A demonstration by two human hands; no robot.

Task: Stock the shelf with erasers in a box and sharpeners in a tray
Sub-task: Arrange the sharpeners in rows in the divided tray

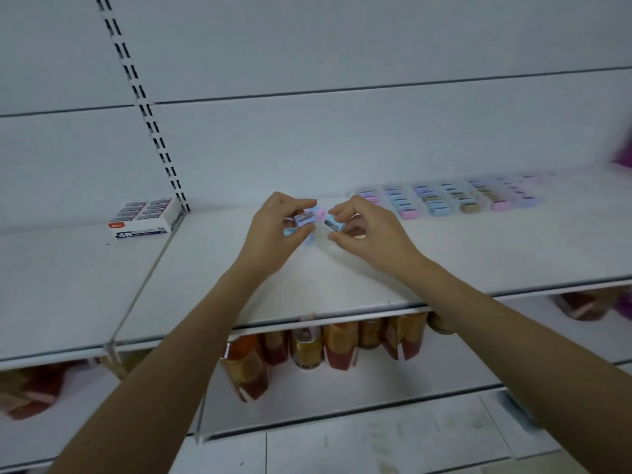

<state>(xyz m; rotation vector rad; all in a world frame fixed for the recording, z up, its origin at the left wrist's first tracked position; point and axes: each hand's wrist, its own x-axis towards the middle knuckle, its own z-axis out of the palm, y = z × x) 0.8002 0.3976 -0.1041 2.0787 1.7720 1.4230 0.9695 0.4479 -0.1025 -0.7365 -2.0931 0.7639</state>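
Note:
Both hands work over the middle of the white shelf [342, 289]. My left hand [277, 230] pinches a pale blue sharpener [302, 218] between thumb and fingers, and more small sharpeners show under its palm. My right hand [366, 227] pinches another blue sharpener [334, 223]. A pink sharpener [319, 211] lies on the shelf between the two hands. The tray of sharpeners [451, 200] lies at the right rear of the shelf, with rows of pink, blue and gold pieces. A box of erasers [145, 215] marked 4B stands at the left rear.
A slotted upright [147, 114] runs down the back panel beside the eraser box. Bottles with red and gold labels [307, 350] fill the lower shelf under my arms. A blurred purple object [622, 155] shows at the right edge.

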